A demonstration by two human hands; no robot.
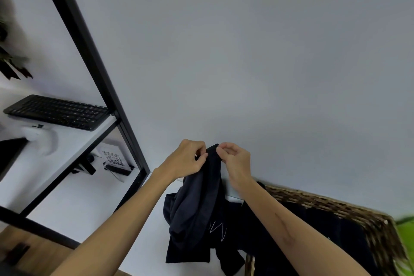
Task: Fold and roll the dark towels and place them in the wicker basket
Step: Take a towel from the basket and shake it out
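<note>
While lifted above the basket (349, 206), towel (197, 204) between both hands' fingers (202, 155).

Dark fabric towel (197, 204) hangs between left hand (188, 159) and right hand (235, 161), above white table (143, 242). Brown woven wicker basket (349, 210) right of it. Black flat keyboard (58, 111) on white shelf (74, 141), far left.

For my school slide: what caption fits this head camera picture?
Both hands, left hand and right hand, pinch a dark towel up beside the wicker basket.
</note>
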